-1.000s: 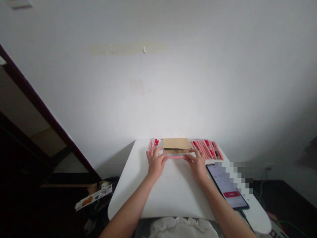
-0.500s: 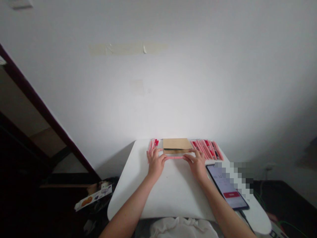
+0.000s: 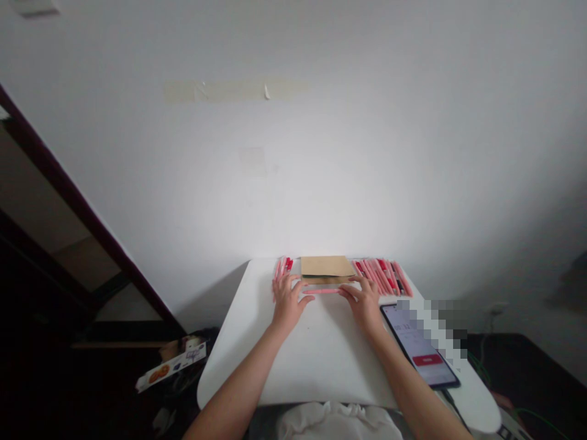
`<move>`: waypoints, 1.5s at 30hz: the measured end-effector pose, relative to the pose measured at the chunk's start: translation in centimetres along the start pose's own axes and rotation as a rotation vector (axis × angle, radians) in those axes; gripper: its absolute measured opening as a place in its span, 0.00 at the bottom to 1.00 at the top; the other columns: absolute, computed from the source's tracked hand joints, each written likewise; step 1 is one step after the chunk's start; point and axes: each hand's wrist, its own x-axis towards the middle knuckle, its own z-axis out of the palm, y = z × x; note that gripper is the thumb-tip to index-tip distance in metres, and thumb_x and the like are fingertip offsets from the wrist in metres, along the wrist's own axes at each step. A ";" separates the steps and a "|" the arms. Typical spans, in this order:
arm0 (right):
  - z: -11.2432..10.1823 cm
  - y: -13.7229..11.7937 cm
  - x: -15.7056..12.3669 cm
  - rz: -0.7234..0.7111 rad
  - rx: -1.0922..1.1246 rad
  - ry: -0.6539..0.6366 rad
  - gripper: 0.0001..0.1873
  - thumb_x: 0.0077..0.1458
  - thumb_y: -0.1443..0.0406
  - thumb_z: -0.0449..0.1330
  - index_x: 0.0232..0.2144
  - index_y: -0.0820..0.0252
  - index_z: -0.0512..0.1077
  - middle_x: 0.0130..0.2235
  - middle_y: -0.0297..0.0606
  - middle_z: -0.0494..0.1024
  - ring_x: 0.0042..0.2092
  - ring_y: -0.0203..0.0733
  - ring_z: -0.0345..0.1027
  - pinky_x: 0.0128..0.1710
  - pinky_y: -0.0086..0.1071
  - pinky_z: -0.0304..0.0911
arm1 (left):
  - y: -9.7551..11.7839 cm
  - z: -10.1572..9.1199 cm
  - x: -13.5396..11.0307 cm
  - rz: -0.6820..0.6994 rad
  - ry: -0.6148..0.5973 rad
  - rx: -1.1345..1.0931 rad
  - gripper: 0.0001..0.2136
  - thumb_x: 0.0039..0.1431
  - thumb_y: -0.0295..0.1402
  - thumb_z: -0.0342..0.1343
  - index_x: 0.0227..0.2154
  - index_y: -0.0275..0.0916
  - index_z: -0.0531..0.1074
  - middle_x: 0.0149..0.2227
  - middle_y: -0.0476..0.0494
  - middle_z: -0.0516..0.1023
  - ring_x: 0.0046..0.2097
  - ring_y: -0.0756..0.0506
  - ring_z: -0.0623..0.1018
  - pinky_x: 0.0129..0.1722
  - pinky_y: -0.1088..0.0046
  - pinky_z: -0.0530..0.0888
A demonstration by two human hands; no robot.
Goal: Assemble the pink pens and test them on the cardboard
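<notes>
Fingers of the left hand (image 3: 288,302): wide, thumb and forefinger parted about the left end of the pink pen (image 3: 323,291); too small to tell whether touching.
Fingers of the right hand (image 3: 365,304): narrow, pinching the pen's right end.
Pen position: lying crosswise between both hands, just nearer than the brown packet (image 3: 326,266); on the bench (image 3: 337,348) or slightly above, cannot tell.
Pen risk: likely to swing or dip at the left, from support at one end only; might roll if let go.
Packet risk: could shift, from a nudge by outstretched fingertips.
Left pens (image 3: 283,269): beside the left hand, partly hidden; could scatter from a sideways sweep.
Right pens (image 3: 383,278): close-packed; might spread if knocked by knuckles.
Phone (image 3: 418,345): beside the right forearm (image 3: 403,376); could slide if bumped.
</notes>
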 end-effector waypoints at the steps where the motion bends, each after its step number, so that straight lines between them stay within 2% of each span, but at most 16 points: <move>1: 0.0 0.0 0.0 -0.003 0.002 0.001 0.16 0.62 0.53 0.55 0.35 0.49 0.82 0.46 0.44 0.74 0.49 0.52 0.60 0.48 0.46 0.60 | 0.0 0.0 0.0 0.008 -0.001 -0.005 0.11 0.54 0.38 0.64 0.40 0.45 0.77 0.51 0.39 0.75 0.60 0.35 0.69 0.63 0.43 0.58; 6: 0.0 0.0 0.0 0.001 0.015 0.000 0.18 0.62 0.51 0.55 0.34 0.48 0.82 0.46 0.43 0.74 0.49 0.52 0.60 0.48 0.46 0.60 | 0.0 0.0 0.1 0.038 0.011 -0.003 0.04 0.57 0.35 0.60 0.35 0.45 0.78 0.49 0.42 0.75 0.60 0.36 0.69 0.62 0.43 0.59; 10: 0.0 0.0 0.1 0.021 0.022 0.009 0.19 0.62 0.50 0.54 0.34 0.48 0.82 0.45 0.44 0.74 0.48 0.52 0.61 0.48 0.47 0.60 | 0.0 0.1 0.0 0.007 0.017 0.009 0.06 0.61 0.36 0.57 0.33 0.46 0.78 0.49 0.43 0.76 0.60 0.37 0.69 0.62 0.41 0.57; 15: 0.1 0.2 0.1 0.016 0.034 0.005 0.19 0.63 0.50 0.54 0.34 0.49 0.82 0.45 0.44 0.74 0.48 0.52 0.61 0.48 0.47 0.60 | 0.2 0.2 0.0 -0.041 -0.018 0.047 0.09 0.63 0.34 0.53 0.32 0.45 0.78 0.50 0.41 0.76 0.61 0.37 0.69 0.62 0.41 0.57; 25: 0.2 0.5 -0.1 0.032 -0.004 0.005 0.19 0.63 0.51 0.54 0.34 0.50 0.82 0.46 0.44 0.74 0.49 0.52 0.60 0.47 0.45 0.59 | 0.2 0.1 0.0 -0.075 -0.006 0.015 0.07 0.62 0.32 0.54 0.32 0.43 0.77 0.50 0.40 0.75 0.60 0.38 0.70 0.63 0.44 0.56; 34: 0.4 0.9 -0.3 0.073 -0.038 0.045 0.19 0.65 0.52 0.52 0.40 0.49 0.81 0.45 0.43 0.74 0.47 0.50 0.60 0.47 0.44 0.58 | 0.5 -0.2 0.1 -0.187 0.026 -0.005 0.06 0.61 0.30 0.55 0.32 0.42 0.76 0.53 0.40 0.73 0.60 0.37 0.70 0.62 0.39 0.56; 37: 0.3 1.2 -0.3 0.086 -0.061 0.050 0.19 0.65 0.52 0.51 0.41 0.49 0.80 0.45 0.43 0.73 0.46 0.50 0.60 0.46 0.43 0.57 | 0.4 -0.3 0.2 -0.224 0.036 -0.006 0.06 0.62 0.32 0.54 0.32 0.41 0.76 0.51 0.40 0.74 0.58 0.38 0.71 0.61 0.40 0.58; 45: 0.4 1.5 -0.4 0.084 -0.073 0.065 0.20 0.65 0.51 0.50 0.41 0.49 0.80 0.44 0.44 0.73 0.45 0.50 0.60 0.45 0.42 0.56 | 0.4 -0.7 0.3 -0.346 0.068 0.054 0.07 0.63 0.32 0.53 0.36 0.42 0.76 0.52 0.39 0.74 0.58 0.37 0.70 0.61 0.35 0.57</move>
